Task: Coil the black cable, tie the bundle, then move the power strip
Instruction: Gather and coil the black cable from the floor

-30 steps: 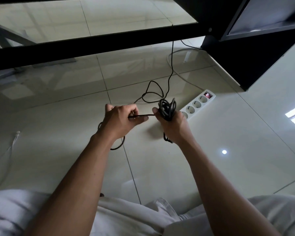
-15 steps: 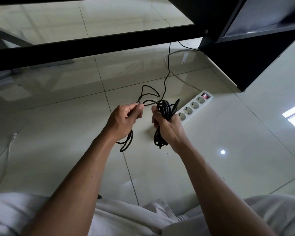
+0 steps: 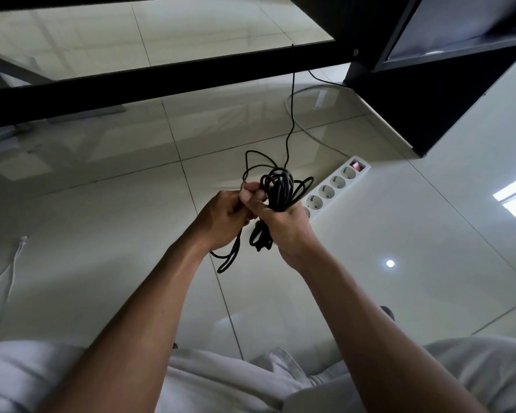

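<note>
A bundle of black cable [image 3: 277,189] sticks up out of my right hand [image 3: 283,225], which is shut around its coils; more loops hang below the fist. My left hand [image 3: 222,219] touches the right one and pinches a strand of the same cable, with a loose loop drooping under it toward the floor. One thin run of the cable climbs from the bundle up to the dark table edge. The white power strip [image 3: 335,186] with a red switch lies on the tiles just right of and behind my right hand.
A black table frame [image 3: 161,81] crosses the top of the view, and a black cabinet [image 3: 429,93] stands at the upper right. A white cable [image 3: 6,281] lies on the floor at the left. My pale-clothed legs [image 3: 227,380] fill the bottom.
My left hand has moved right, from a short gap away until it meets the right hand at the bundle. The straight strand between the hands is gone and the loop under my left hand hangs lower.
</note>
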The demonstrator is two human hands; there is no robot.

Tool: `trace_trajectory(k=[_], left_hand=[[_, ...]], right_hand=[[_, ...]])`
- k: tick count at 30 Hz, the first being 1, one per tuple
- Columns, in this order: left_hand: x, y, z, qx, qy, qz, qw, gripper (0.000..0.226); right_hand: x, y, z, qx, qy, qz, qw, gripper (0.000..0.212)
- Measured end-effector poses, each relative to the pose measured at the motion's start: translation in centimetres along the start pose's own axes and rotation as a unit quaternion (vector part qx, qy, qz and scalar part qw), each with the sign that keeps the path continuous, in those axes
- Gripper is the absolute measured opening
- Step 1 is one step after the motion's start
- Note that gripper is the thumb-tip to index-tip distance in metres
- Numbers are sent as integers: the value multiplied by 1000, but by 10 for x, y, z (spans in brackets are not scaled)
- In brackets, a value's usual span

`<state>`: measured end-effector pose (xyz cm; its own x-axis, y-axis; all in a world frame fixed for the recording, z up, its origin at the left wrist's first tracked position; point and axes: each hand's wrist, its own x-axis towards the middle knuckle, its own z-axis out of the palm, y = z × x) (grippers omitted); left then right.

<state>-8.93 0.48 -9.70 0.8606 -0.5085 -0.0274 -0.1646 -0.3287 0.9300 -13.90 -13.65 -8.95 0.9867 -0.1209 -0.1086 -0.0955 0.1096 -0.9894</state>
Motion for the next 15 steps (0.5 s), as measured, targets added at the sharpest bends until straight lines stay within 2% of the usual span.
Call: trace_trajectory(k=[4,6,9,12,15], left_hand=[[-1,4,-2,109,-29,4,994,24],[-2,-2,-6,144,-26,13,989,22],[-1,-14,-11,233,-20,24,972,3],[-2,-21,-12,319,8,17,948,17],[-2,-22,-6,364,19,36,931,7]], right_hand=[[-2,-5,0,30,54,19,998,11],[0,-6,-1,47,105,42,992,19],[6,-4,-10,87,154,61,982,26],[5,-7,-13,139,139,63,978,32],[1,-11,-9,196,102,55,974,37]])
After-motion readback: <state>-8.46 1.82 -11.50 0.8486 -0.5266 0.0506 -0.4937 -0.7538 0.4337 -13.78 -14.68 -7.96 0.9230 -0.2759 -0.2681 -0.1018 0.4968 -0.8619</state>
